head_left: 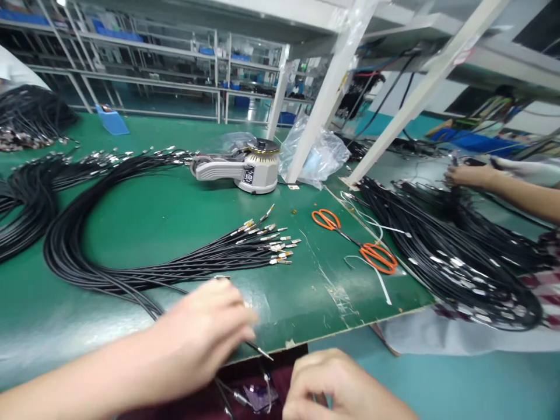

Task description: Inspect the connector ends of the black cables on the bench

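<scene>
My left hand [205, 329], slightly blurred, is closed around a black cable [254, 346] near the table's front edge. The cable's pale metal tip sticks out from under its fingers, pointing right. Lower right, beyond the edge, my right hand [335, 382] has its fingers curled in; whatever they may hold is hidden. Below and between both hands, cable ends with metal connectors [240, 399] hang in front of dark red cloth. Just beyond the left hand, a curved bundle of black cables [144, 277] lies on the green table [140, 224], its labelled ends fanned to the right.
A grey-white tape dispenser [262, 174] stands behind the bundle. Orange-handled scissors [378, 258] and white ties lie to the right. More cable bundles [26, 198] fill the left. At right, a co-worker's hand [470, 175] touches dark cables [437, 245]. Slanted posts [319, 87] rise behind.
</scene>
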Demonstrator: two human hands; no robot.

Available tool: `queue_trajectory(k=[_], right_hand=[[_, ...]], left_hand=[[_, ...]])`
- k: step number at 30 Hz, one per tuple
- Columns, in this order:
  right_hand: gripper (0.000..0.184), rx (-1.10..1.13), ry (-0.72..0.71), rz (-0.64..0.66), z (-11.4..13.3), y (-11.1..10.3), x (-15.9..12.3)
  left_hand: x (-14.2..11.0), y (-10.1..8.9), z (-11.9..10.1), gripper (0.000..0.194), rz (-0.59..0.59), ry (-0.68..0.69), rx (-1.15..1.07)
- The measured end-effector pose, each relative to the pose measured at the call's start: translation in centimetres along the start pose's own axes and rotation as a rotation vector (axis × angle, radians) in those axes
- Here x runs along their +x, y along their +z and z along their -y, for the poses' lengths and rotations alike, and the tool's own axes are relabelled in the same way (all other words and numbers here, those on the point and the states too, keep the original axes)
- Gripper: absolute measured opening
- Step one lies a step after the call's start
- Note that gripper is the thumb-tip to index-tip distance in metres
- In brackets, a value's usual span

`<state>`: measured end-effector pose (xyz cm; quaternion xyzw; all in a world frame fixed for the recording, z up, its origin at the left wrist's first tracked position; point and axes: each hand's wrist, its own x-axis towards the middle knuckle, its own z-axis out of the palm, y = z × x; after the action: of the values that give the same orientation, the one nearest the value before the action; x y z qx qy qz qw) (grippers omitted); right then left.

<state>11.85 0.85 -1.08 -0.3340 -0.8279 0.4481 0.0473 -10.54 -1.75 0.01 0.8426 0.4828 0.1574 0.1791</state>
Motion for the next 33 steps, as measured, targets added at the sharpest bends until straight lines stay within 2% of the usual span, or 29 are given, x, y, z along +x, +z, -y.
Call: queue_trajectory(k=[2, 4, 6, 9, 11, 16, 23, 33], right_hand=[[0.019, -0.011, 0.000, -0.090, 0.0, -0.6, 1.6], [0.015, -0.045, 0.001, -0.269, -0.1, -0.7, 4.4], [0.013, -0.115, -0.035, -0.368, -0.1, -0.3, 7.6], [0.011, -0.225, -0.083, -0.364, 0.0, 0.4, 11.3], [0.012, -0.251, -0.083, -0.331, 0.1, 0.6, 12.3], [0.014, -0.057, -0.005, -0.266, 0.6, 0.5, 12.0], [0.014, 0.190, 0.042, -0.263, 1.0, 1.2, 11.7], [0.014, 0.253, 0.072, -0.279, 1.0, 1.9, 11.6]], left_hand=[[-0.4, -0.5, 2.1, 0.026, -0.127, -0.086, 0.139], [-0.4, -0.1, 4.1, 0.025, -0.153, -0.140, 0.238], [0.0, 0.8, 5.5, 0.023, -0.139, -0.158, 0.294], [0.5, 2.0, 6.2, 0.023, -0.145, -0.166, 0.309], [0.5, 2.1, 6.2, 0.025, -0.150, -0.167, 0.273], [0.1, 1.4, 5.9, 0.024, -0.130, -0.183, 0.184], [-0.2, 0.7, 5.4, 0.028, -0.049, -0.244, 0.094], [0.3, 1.0, 5.0, 0.027, -0.022, -0.269, 0.002]])
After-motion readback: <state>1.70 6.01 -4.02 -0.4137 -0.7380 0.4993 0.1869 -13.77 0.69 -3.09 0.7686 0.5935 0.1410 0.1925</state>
